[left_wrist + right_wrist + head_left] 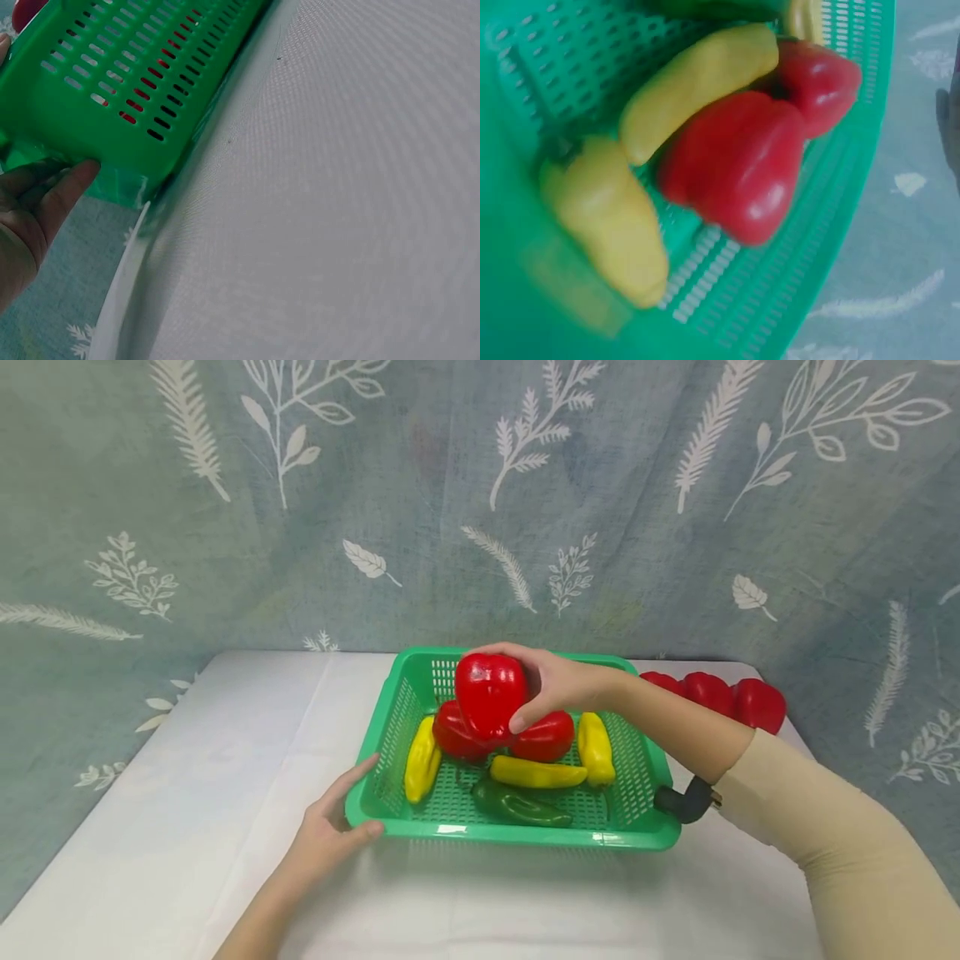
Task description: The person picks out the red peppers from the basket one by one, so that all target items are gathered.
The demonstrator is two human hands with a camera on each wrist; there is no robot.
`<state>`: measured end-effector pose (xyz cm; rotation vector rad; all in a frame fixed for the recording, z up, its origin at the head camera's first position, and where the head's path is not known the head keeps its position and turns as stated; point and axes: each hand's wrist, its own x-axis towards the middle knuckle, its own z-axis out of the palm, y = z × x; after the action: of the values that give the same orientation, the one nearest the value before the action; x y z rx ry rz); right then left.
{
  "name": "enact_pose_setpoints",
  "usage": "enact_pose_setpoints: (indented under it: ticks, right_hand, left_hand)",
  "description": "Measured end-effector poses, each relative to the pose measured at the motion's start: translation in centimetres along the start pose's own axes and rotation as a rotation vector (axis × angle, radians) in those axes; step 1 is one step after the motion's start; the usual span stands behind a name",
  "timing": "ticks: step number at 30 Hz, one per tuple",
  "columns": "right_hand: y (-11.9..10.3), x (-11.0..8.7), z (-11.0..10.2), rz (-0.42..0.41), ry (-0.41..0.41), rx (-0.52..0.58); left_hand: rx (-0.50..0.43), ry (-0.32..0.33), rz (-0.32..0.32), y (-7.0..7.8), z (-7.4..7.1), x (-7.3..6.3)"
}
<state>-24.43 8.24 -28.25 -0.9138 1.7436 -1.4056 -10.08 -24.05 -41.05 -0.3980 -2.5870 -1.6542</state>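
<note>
My right hand (543, 681) holds a red bell pepper (491, 693) above the back half of a green slotted basket (525, 835). At the basket's front left corner is my left hand (326, 831), its fingers (71, 191) fairly straight against the outside wall. Two red bell peppers (547, 737) lie inside, partly hidden under the held one. Around them are a yellow pepper (422, 760) at the left, another yellow pepper (538, 772) lying crosswise and a third yellow pepper (596, 750) at the right. A dark green pepper (517, 803) lies along the front.
Several red bell peppers (759, 704) stand at the table's back right, partly behind my right forearm. The basket sits on a white-covered table (247, 760). A leaf-patterned cloth (420, 527) hangs behind it. A black wrist mount (690, 800) on my right arm overlaps the basket's right rim.
</note>
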Motion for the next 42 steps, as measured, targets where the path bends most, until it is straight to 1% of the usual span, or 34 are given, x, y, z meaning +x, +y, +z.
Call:
enact_pose_setpoints:
  ticks: [5, 10, 15, 22, 27, 29, 36, 40, 42]
  right_hand:
    - [-0.4, -1.4, -0.5, -0.031, 0.002, 0.004]
    - [-0.5, -2.9, -1.0, -0.031, 0.029, -0.009]
    - [-0.2, -4.3, -1.5, -0.031, 0.040, 0.015]
    - [0.1, -6.4, -2.1, -0.013, 0.071, 0.023]
    - [0.3, -8.1, -2.8, 0.000, 0.122, 0.015]
    - [0.5, -8.8, -3.1, 0.016, 0.151, -0.004]
    - [0.9, -11.3, -4.4, 0.039, 0.212, -0.062]
    - [0.6, -12.8, -4.8, 0.072, 0.281, -0.111]
    - [0.5, -13.5, -4.9, 0.092, 0.315, -0.133]
  left_hand:
    - [0.008, -0.002, 0.006, 0.1, -0.1, 0.1]
    - [-0.002, -0.009, 0.007, 0.1, -0.1, 0.2]
    - [0.011, -0.009, -0.009, 0.1, -0.1, 0.2]
    - [-0.008, -0.002, 0.013, -0.1, 0.0, 0.0]
    - [-0.021, 0.000, 0.030, -0.2, 0.1, 0.1]
    - [-0.016, 0.002, 0.030, -0.2, 0.1, 0.1]
    - [-0.007, 0.010, 0.025, -0.3, 0.2, 0.1]
    - [-0.013, 0.010, 0.034, -0.3, 0.3, 0.1]
    - [0.001, 0.014, 0.030, -0.3, 0.3, 0.2]
